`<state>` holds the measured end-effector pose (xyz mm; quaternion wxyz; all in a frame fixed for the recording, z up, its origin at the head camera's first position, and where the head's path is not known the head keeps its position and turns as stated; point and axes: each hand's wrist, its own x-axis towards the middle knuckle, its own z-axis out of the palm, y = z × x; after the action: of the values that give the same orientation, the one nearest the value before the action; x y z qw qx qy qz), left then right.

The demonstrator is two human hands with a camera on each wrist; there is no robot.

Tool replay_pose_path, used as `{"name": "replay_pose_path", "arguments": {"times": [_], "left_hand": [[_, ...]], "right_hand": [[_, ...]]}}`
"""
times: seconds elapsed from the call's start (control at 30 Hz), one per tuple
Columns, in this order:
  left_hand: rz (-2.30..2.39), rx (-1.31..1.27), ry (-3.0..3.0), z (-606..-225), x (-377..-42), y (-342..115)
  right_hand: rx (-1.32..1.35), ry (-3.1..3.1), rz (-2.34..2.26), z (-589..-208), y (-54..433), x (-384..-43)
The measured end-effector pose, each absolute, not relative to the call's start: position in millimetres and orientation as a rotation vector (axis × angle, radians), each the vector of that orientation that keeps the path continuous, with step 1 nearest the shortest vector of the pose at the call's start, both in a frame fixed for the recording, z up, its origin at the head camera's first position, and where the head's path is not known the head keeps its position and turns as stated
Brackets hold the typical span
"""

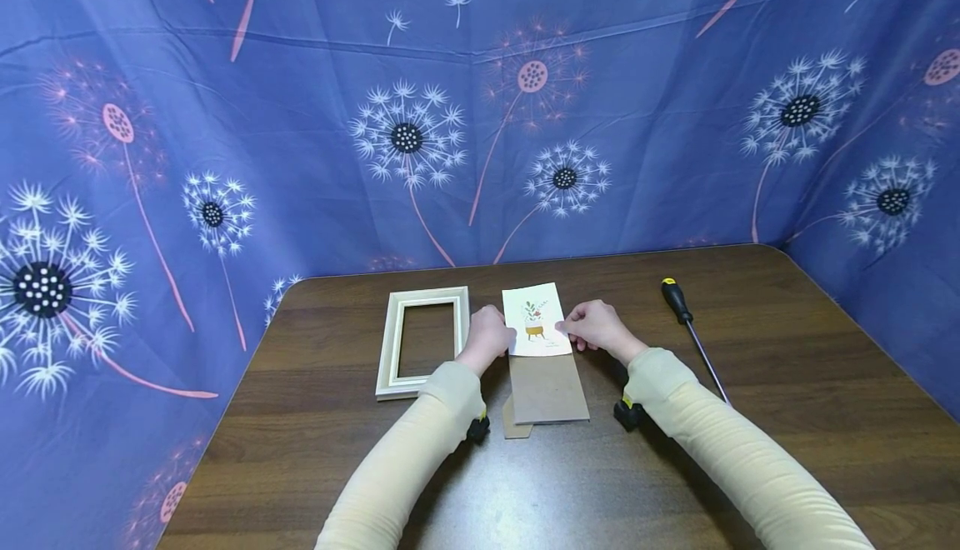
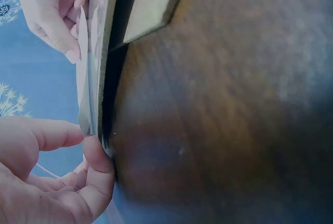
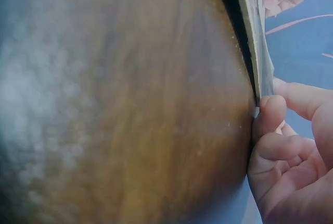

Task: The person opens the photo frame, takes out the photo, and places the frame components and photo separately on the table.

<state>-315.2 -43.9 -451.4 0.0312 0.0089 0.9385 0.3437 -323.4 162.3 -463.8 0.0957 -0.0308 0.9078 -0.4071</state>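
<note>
Both hands hold a white picture card with a printed potted plant, over the upper part of a brown backing board. At the card's left edge, my left hand pinches it between thumb and finger. My right hand pinches the right edge the same way. Seen edge-on in the left wrist view, the card bends slightly away from the board. A brown stand leg juts out from under the board's lower left, its upper part hidden.
Left of the board lies a cream picture frame with an open middle, close beside my left hand. A black and yellow screwdriver lies to the right, its shaft tip near my right sleeve. A blue dandelion-print cloth hangs behind the wooden table.
</note>
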Motion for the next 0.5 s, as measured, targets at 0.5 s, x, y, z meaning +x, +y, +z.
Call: {"name": "replay_pose_path", "arguments": {"times": [0.5], "left_hand": [[1.019,0.006,2.878,-450.4,-312.9,-40.5]], "right_hand": [[-0.059,2.737,-1.147,-464.3,160.7,-324.3]]}}
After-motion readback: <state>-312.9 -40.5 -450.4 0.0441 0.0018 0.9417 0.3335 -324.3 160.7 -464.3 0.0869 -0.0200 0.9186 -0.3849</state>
